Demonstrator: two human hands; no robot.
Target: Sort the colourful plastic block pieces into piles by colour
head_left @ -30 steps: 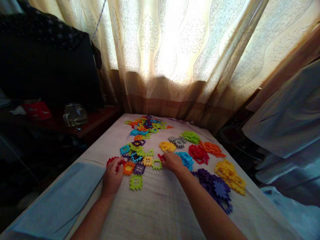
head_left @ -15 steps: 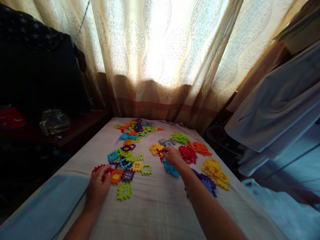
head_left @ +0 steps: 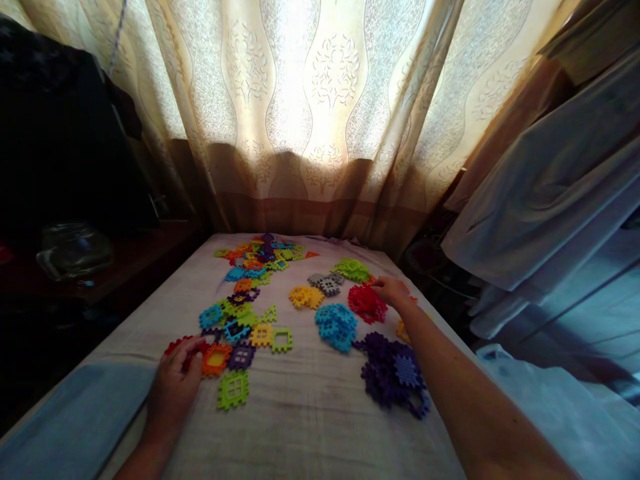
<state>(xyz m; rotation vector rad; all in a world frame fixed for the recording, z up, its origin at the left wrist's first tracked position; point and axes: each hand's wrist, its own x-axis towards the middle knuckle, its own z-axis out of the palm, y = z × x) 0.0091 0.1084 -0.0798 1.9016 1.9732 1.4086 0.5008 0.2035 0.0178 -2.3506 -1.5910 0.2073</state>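
Observation:
My left hand (head_left: pixel 176 377) is closed on a red piece (head_left: pixel 193 355) at the left, beside an orange square piece (head_left: pixel 217 360). At the right, my right hand (head_left: pixel 393 291) is at the upper edge of the red pile (head_left: pixel 367 303), fingers pinched; what they hold, if anything, is too small to make out. Near it lie a green pile (head_left: pixel 353 269), a grey pile (head_left: pixel 327 285), a yellow pile (head_left: pixel 306 297), a blue pile (head_left: pixel 337 327) and a dark purple pile (head_left: pixel 385 373). My right forearm partly covers another yellow pile.
Mixed coloured pieces (head_left: pixel 265 257) lie at the back left of the sheet-covered surface. A green window piece (head_left: pixel 233 390) lies nearer. A glass jar (head_left: pixel 75 250) stands on a dark side table. Curtains (head_left: pixel 330 120) hang behind, with a blue cloth (head_left: pixel 75 420) at the front left.
My right hand has moved right with a red piece from beside the yellow pile to the red pile. My left hand still grips its red piece. The view has shifted slightly.

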